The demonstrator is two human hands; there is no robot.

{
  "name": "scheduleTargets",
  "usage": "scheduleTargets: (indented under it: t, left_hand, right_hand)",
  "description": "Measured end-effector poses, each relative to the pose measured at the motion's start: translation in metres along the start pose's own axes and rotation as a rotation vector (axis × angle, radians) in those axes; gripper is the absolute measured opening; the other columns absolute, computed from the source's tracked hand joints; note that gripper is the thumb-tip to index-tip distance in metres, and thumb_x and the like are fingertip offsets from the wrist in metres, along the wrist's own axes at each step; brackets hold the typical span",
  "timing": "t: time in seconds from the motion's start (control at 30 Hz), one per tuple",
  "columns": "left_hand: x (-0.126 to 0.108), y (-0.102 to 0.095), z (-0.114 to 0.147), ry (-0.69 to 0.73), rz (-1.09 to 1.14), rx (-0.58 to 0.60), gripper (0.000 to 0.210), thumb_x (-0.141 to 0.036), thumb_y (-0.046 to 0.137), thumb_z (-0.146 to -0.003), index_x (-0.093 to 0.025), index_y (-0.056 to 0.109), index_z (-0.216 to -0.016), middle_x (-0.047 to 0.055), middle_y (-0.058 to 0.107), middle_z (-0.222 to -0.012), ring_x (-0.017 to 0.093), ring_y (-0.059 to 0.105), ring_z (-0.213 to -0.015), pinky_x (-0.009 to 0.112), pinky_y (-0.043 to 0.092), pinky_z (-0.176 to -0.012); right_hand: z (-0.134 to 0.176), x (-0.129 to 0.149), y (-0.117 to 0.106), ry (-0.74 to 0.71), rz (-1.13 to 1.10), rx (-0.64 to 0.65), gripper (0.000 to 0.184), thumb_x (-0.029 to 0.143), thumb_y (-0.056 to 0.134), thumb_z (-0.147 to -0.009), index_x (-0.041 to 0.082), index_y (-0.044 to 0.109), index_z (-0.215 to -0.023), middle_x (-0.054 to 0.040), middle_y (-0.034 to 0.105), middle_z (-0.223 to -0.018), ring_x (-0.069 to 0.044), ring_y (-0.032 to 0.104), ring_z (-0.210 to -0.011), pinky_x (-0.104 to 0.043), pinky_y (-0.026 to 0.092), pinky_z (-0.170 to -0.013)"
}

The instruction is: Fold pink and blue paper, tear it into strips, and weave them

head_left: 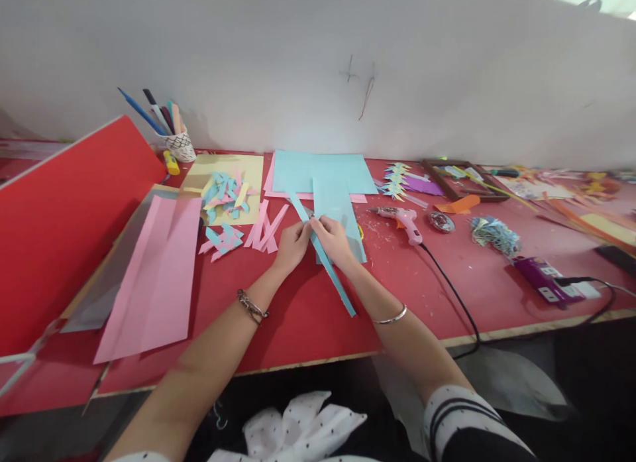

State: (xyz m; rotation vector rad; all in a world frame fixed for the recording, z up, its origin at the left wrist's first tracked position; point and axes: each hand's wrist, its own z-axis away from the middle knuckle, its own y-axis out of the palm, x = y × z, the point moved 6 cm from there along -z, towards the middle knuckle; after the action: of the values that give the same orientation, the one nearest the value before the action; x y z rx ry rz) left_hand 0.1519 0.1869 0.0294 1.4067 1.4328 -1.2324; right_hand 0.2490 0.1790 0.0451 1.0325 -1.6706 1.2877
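A narrow light-blue paper strip (pixel 334 280) slants across the middle of the table, its lower end reaching toward me. Both hands meet near its middle. My left hand (pixel 292 247) pinches the strip from the left, fingers closed. From the right, my right hand (pixel 336 242) closes its thumb and fingers on the same strip. A small dark, shiny spot shows between the fingertips, too small to name. Beneath and behind the hands lie a light-blue paper piece (pixel 334 198) and a wider light-blue sheet (pixel 322 170), with pink paper (pixel 269 183) under it.
Left are pink strips (pixel 268 227), folded paper pieces (pixel 223 195), a large pink sheet (pixel 158 270), a red board (pixel 74 230) and a pen cup (pixel 179 145). Right are a pink glue gun (pixel 405 222) with a black cord, a purple power strip (pixel 544 281) and a wooden tray (pixel 467 180).
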Motion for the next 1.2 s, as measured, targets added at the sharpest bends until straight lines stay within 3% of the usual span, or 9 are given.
scheduleTargets:
  t: [0.2,0.37,0.7,0.83,1.2]
  left_hand:
    - [-0.001,-0.004,-0.001,0.032,-0.007,-0.047,0.043,-0.053,0.045,-0.074,-0.020,0.035,-0.049,-0.006,0.029,-0.045,0.009,0.028,-0.044,0.024,0.022,-0.043]
    - [0.000,-0.008,-0.002,0.036,-0.005,-0.088,0.045,-0.057,0.041,-0.075,-0.021,0.029,-0.050,-0.006,0.026,-0.046,0.009,0.026,-0.045,0.024,0.023,-0.043]
    - [-0.001,0.004,0.000,0.038,0.009,0.054,0.037,-0.048,0.044,-0.076,-0.019,0.037,-0.052,-0.006,0.034,-0.047,0.009,0.032,-0.045,0.023,0.028,-0.045]
    - [-0.002,0.000,-0.001,0.033,-0.008,0.023,0.035,-0.043,0.046,-0.076,-0.019,0.038,-0.051,-0.006,0.034,-0.047,0.009,0.033,-0.046,0.023,0.027,-0.045]
    - [-0.003,-0.008,-0.002,0.032,-0.020,-0.070,0.038,-0.044,0.045,-0.077,-0.020,0.034,-0.051,-0.006,0.030,-0.046,0.009,0.031,-0.046,0.023,0.027,-0.045]
  right_hand:
    - [0.001,0.004,0.004,-0.043,0.022,0.049,0.029,0.027,0.038,-0.073,0.020,0.024,-0.049,0.0068,0.024,-0.046,-0.007,0.026,-0.046,-0.022,0.021,-0.046]
    - [0.001,-0.002,0.003,-0.014,0.018,0.017,0.028,0.026,0.039,-0.072,0.020,0.026,-0.048,0.0076,0.024,-0.043,-0.006,0.025,-0.043,-0.022,0.020,-0.045]
    - [0.000,-0.004,-0.004,0.023,-0.079,-0.059,0.029,0.034,0.036,-0.075,0.021,0.025,-0.052,0.0074,0.025,-0.046,-0.007,0.027,-0.046,-0.021,0.025,-0.046]
    - [0.000,-0.003,0.001,0.024,-0.085,-0.007,0.028,0.036,0.043,-0.071,0.020,0.032,-0.051,0.0072,0.029,-0.046,-0.006,0.028,-0.046,-0.022,0.024,-0.045]
    - [-0.001,-0.011,0.005,0.050,-0.115,0.014,0.024,0.025,0.040,-0.068,0.020,0.026,-0.050,0.0080,0.025,-0.044,-0.006,0.026,-0.044,-0.020,0.021,-0.043]
